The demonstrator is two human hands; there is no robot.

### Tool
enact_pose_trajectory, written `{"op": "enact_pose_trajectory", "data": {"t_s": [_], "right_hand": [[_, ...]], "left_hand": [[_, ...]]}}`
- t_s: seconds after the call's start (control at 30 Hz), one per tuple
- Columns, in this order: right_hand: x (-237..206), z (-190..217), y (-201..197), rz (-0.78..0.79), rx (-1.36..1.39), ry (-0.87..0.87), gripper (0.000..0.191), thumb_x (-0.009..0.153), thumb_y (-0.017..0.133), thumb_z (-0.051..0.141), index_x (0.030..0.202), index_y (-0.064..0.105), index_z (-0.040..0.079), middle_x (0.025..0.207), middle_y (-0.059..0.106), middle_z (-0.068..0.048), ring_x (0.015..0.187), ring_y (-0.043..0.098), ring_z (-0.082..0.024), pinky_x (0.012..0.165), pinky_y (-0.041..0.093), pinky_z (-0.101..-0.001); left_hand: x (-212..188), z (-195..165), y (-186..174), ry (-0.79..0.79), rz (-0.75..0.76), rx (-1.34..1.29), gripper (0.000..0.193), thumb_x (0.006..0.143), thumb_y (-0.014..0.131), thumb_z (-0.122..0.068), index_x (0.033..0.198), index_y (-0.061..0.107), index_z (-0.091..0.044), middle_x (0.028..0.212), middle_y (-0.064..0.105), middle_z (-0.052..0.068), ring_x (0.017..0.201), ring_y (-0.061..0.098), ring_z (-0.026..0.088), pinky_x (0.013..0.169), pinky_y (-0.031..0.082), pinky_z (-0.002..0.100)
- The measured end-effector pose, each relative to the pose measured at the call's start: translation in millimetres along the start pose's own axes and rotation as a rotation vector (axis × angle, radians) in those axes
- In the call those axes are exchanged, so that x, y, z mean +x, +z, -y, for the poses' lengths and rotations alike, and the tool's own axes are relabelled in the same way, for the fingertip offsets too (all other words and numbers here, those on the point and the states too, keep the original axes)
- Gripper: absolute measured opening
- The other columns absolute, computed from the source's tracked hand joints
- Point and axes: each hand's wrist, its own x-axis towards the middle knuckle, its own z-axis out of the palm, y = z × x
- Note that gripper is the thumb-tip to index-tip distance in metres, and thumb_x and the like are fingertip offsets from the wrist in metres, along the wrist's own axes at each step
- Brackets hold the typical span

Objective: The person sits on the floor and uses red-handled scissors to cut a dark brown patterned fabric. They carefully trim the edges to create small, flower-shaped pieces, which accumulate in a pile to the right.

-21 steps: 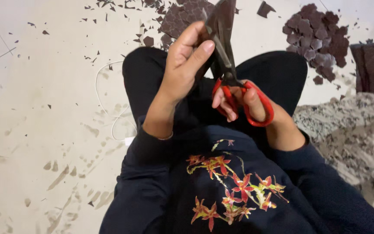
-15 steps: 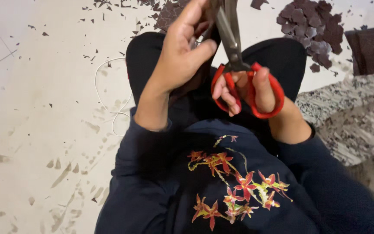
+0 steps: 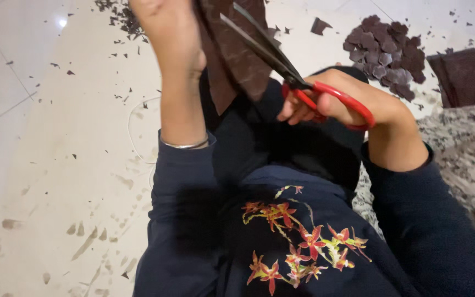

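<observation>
My left hand [image 3: 172,38] is raised at the top of the view and grips a dark brown sheet [image 3: 232,60] that hangs down over my lap. My right hand [image 3: 347,104] has its fingers through the red handles of a pair of scissors [image 3: 298,82]. The dark blades point up and to the left and lie across the sheet. A thin metal bangle [image 3: 185,145] sits on my left wrist. I wear a dark blue top with a red flower print [image 3: 298,242].
A heap of cut dark brown pieces [image 3: 386,49] lies on the pale tiled floor [image 3: 39,137] at the upper right. A folded dark brown piece [image 3: 468,74] rests beside it. Small scraps dot the floor. A speckled grey mat [image 3: 463,159] is at the right.
Both hands have risen nearer the camera. The scissors have tilted from pointing straight up to slanting up-left across the sheet, and the sheet hangs lower.
</observation>
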Motion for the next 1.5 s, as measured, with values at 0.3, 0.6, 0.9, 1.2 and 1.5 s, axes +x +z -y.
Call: {"op": "enact_pose_trajectory", "data": {"t_s": [0.3,0.6,0.9,1.2,1.5], "right_hand": [[40,-71,-55,-0.385,-0.058,-0.087,0.044,0.097,0.075,0.041,0.099,0.057,0.001,0.126,0.07,-0.015,0.128,0.066,-0.026,0.098,0.055,-0.0361],[119,-171,-52,-0.509,0.291,0.351,0.028,0.085,0.084,0.015,0.085,0.057,0.008,0.074,0.058,-0.002,0.067,0.057,-0.01,0.057,0.044,-0.0252],[139,-256,-39,-0.504,0.3,0.502,0.026,0.083,0.084,0.012,0.085,0.058,0.009,0.073,0.057,0.002,0.066,0.054,-0.008,0.057,0.043,-0.0251],[106,-303,-51,-0.826,0.372,0.354,0.021,0.088,0.08,0.004,0.094,0.06,0.008,0.116,0.072,-0.011,0.105,0.07,-0.013,0.086,0.058,-0.0271],[81,-287,-68,-1.017,0.282,0.415,0.02,0.093,0.074,-0.006,0.099,0.06,0.006,0.11,0.075,-0.013,0.105,0.071,-0.015,0.091,0.058,-0.0284]], "left_hand": [[32,31,-19,-0.376,0.07,-0.451,0.023,0.099,0.057,0.013,0.12,0.062,0.006,0.111,0.07,0.014,0.098,0.067,0.02,0.088,0.059,0.033],[3,143,-19,-0.456,-0.23,-0.219,0.027,0.097,0.052,0.014,0.121,0.06,0.003,0.116,0.067,0.014,0.105,0.066,0.019,0.094,0.057,0.032],[-35,211,-39,-0.335,-0.34,0.113,0.026,0.097,0.053,0.015,0.119,0.06,0.004,0.117,0.064,0.01,0.106,0.063,0.014,0.097,0.053,0.028],[-54,215,-54,-0.331,0.0,0.654,0.016,0.085,0.066,0.007,0.1,0.067,0.002,0.093,0.068,0.003,0.086,0.065,0.01,0.079,0.052,0.022],[-59,200,-54,-0.657,0.253,0.368,0.022,0.088,0.06,0.01,0.107,0.06,-0.002,0.097,0.066,0.005,0.087,0.061,0.01,0.079,0.05,0.024]]}}
